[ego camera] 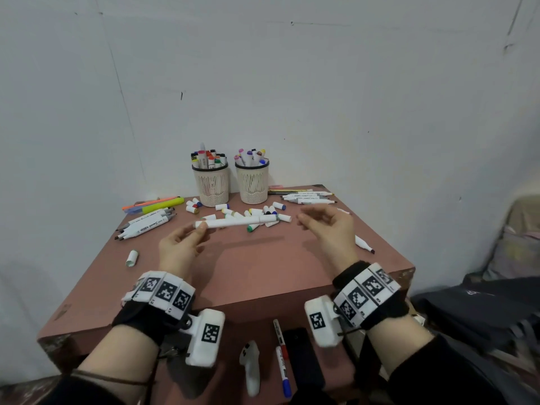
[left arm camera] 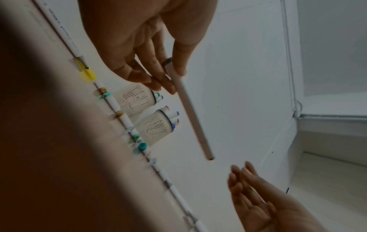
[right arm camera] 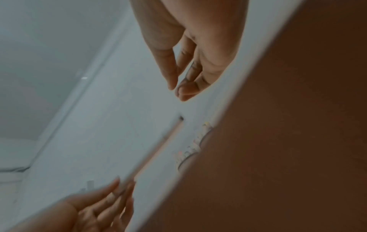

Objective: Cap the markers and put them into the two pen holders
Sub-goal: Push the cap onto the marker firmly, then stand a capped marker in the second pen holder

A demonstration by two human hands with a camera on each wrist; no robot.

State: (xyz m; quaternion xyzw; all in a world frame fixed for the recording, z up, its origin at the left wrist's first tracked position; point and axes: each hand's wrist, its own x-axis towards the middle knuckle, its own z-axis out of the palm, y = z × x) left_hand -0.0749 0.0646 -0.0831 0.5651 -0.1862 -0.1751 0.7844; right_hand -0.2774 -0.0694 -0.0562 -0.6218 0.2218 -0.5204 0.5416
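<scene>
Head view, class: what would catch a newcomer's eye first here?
The left hand pinches one end of a white marker held level above the table, while the right hand hangs empty beside it. Behind, two holders stand full of markers, with loose caps scattered in front.

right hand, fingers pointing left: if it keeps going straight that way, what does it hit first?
Most likely the capped end of the white marker that the left hand holds level above the table. The right hand is open, with a gap before that end. Depth is unclear; it could pass just in front.

Head view bright, edge-warped; wrist views dim, blurred.
</scene>
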